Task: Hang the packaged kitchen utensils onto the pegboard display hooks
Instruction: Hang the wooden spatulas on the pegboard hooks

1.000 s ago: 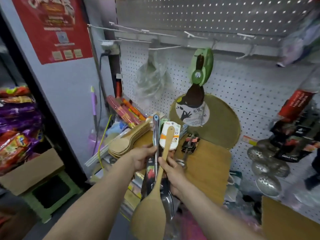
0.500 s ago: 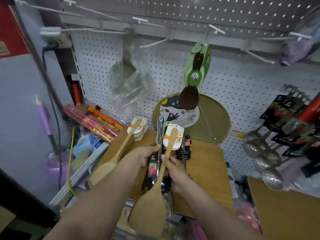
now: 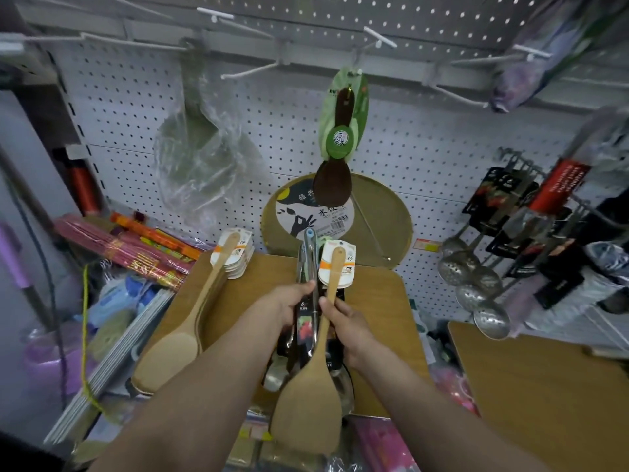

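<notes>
The right hand (image 3: 343, 323) pinched the wooden spatula (image 3: 315, 376) mid-handle, the left hand (image 3: 284, 306) gripped the metal utensils (image 3: 308, 267), long axes upright, empty hook (image 3: 253, 70) well above.

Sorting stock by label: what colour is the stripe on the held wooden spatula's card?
Orange, on a white card, seen in the head view.
</notes>
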Tool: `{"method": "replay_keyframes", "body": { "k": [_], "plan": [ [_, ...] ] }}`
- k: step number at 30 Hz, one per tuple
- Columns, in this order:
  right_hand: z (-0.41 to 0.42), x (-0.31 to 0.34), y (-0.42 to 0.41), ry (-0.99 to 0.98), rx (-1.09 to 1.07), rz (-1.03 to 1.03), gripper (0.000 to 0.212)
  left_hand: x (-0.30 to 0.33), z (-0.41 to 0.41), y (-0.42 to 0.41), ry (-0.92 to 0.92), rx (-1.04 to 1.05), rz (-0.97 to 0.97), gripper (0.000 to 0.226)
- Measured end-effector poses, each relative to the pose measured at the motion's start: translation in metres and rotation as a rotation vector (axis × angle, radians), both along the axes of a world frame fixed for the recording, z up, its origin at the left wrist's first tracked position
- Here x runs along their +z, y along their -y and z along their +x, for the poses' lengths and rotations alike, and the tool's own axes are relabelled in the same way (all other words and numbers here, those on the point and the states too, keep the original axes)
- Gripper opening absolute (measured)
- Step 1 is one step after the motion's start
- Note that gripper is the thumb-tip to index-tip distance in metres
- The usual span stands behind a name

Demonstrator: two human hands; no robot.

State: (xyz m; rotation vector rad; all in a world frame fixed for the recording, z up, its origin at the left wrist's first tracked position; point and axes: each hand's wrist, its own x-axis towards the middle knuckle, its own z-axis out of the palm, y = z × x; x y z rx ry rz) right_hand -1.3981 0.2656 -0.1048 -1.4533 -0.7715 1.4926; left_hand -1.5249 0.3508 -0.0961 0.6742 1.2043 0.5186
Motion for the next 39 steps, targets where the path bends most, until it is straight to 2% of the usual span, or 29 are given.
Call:
{"method": "replay_keyframes", "body": {
  "k": [22, 29, 39],
  "plan": [
    [-0.032, -0.009, -0.043, -0.011, -0.008, -0.044, 0.017, 0.002, -0.027, -0.034, -0.033, 0.078, -0.022, 0.024],
    [-0.052, -0.016, -0.063, -0.021, -0.019, -0.086, 0.016, 0.000, -0.049, -0.053, -0.099, 0.061, -0.012, 0.024],
    [-0.083, -0.027, -0.087, -0.094, -0.039, -0.182, 0.025, -0.014, -0.078, -0.075, -0.130, 0.031, 0.003, 0.027]
  ]
}}
